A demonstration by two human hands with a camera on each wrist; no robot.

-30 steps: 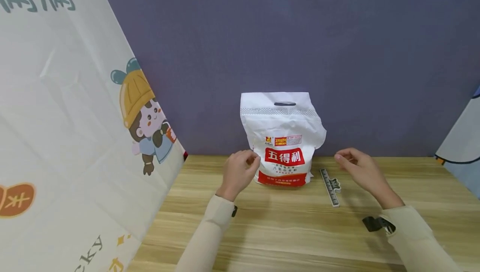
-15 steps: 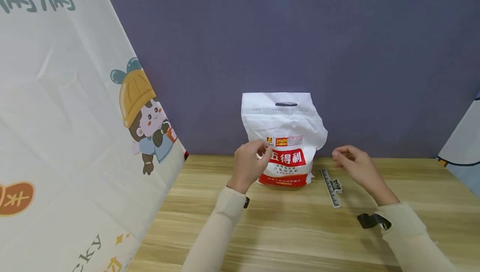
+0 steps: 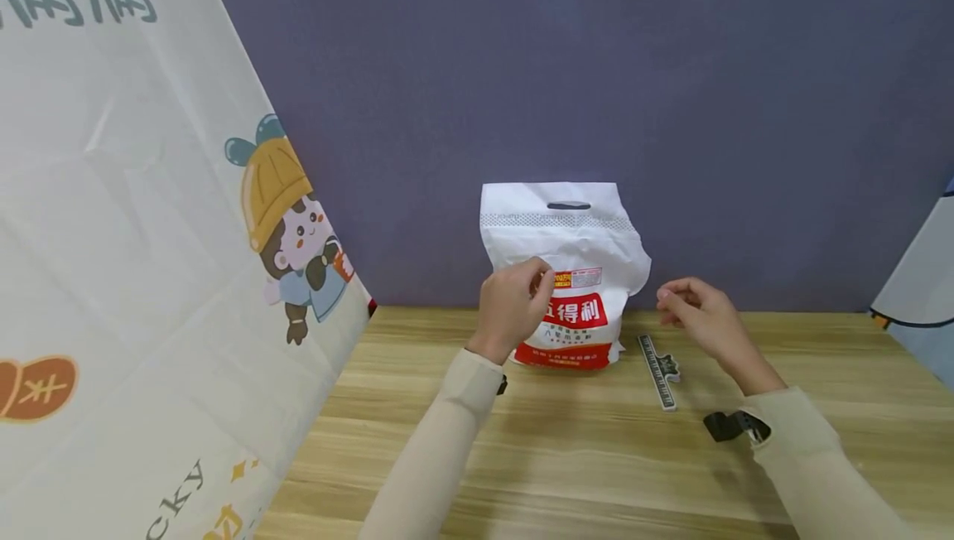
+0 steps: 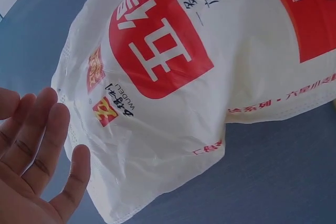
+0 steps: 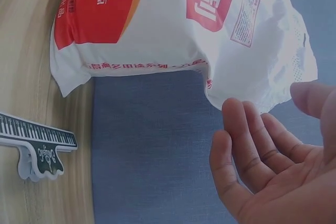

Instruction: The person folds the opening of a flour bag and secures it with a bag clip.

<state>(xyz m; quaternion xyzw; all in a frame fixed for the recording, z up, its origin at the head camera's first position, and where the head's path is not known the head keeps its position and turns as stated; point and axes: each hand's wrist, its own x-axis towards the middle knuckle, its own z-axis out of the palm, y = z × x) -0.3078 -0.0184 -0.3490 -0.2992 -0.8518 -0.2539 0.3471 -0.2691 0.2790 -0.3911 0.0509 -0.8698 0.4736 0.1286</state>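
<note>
While both hands are close to the bag (image 3: 577,250), neither one holds a thing: the left hand (image 3: 517,308) and the right hand (image 3: 708,320) have loose, softly bent fingers. The bag stands up on the table (image 3: 581,457), in front of the dark blue wall (image 3: 581,68). Make the bag the middle of a clock in the head view: the left hand is near eight, in front of the bag's side, and the right hand is past three, just beside the bag but apart. I can't tell if the left fingers touch it.

To get a good hold, both hands should probably go in together, low down, where the bag looks full. The top looks thin and floppy, so a pinch there may only crumple it.

A clip (image 3: 657,373) with piano keys on it lies between four and five, so the right hand should pass above it. The black strap (image 3: 734,426) at the right wrist might bump it. The wall at twelve leaves little room to push. A white sheet (image 3: 134,233) hangs at nine, well apart.
</note>
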